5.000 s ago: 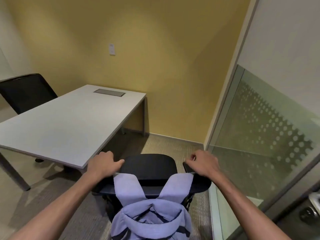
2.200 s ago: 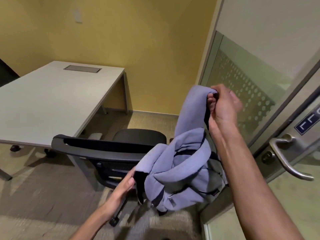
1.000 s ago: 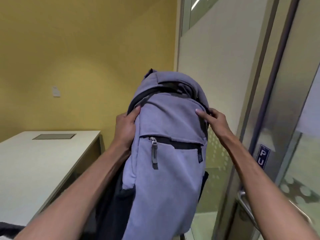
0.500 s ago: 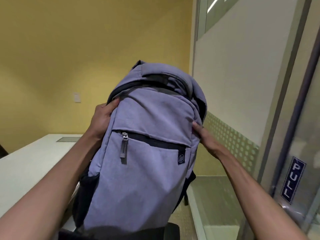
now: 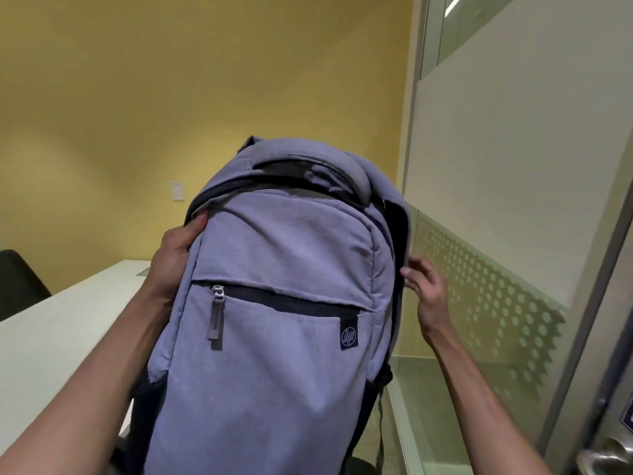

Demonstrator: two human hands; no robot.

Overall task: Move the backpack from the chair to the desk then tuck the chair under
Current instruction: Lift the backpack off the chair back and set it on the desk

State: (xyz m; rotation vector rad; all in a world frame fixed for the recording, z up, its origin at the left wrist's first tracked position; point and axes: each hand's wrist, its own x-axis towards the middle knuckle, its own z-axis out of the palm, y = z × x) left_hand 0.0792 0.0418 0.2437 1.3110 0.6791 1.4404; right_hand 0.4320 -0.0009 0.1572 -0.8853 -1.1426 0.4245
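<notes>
Left-hand grip (image 5: 174, 258) clasps the backpack (image 5: 274, 303) at its upper side; the right-hand grip (image 5: 424, 293) touches the opposite edge, fingers loosely spread. Between both, the backpack hangs upright, airborne. Leftward of the grips, nearer the left hand, lies the worktop (image 5: 51, 337).

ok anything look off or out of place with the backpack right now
Nothing looks damaged or spilled. The backpack is held upright in the air beside the desk, front pocket zipped. One oddity: only the left hand clearly grips its side; the right hand looks loose at the other edge.
</notes>
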